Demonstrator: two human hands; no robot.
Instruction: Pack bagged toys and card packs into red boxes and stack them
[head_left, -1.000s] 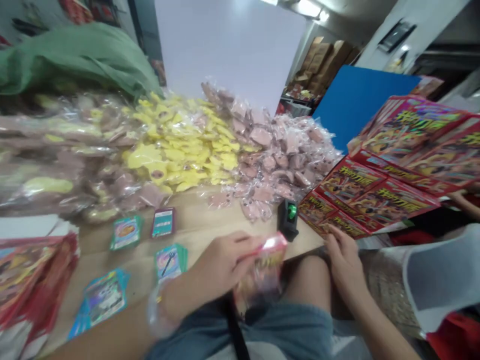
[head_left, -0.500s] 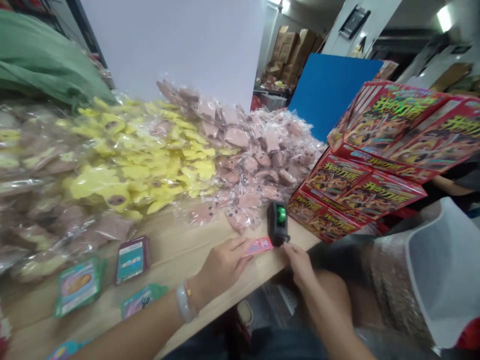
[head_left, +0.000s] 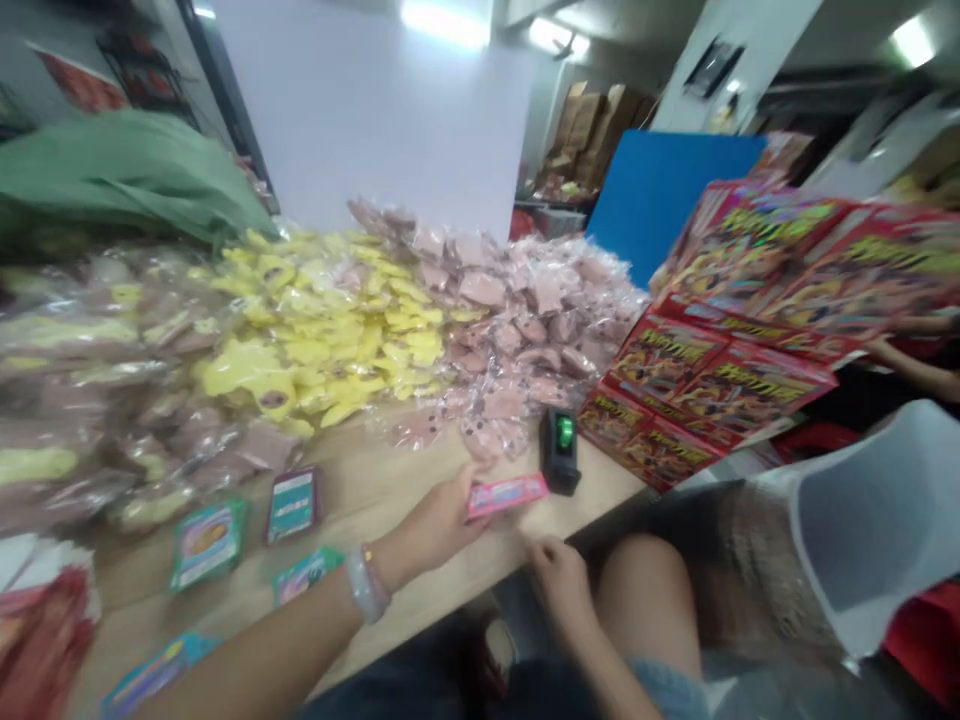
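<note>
A slim pink box (head_left: 510,494) with printing on it is held out over the wooden table (head_left: 420,590) by my left hand (head_left: 442,515), whose fingers close around its left end. Just beyond the box's right end stands a black tape dispenser (head_left: 559,465) with a green core. My right hand (head_left: 559,580) is at the table's front edge, below the box and apart from it. Its fingers are pinched together; anything between them is too small or blurred to make out. Left of my left forearm lie stacks of green cards (head_left: 208,545) and a purple-edged card stack (head_left: 292,505).
Bagged yellow plush pieces (head_left: 322,335) and bagged pink ones (head_left: 517,340) are heaped along the back. Red printed boxes (head_left: 720,370) are stacked at the right, beside a white bin (head_left: 862,530). Another person's arm (head_left: 911,370) shows behind the boxes.
My right hand has left the tape dispenser and moved left and toward me, below the pink box. The box is turned so that more of its printed side shows. The view has shifted slightly.
</note>
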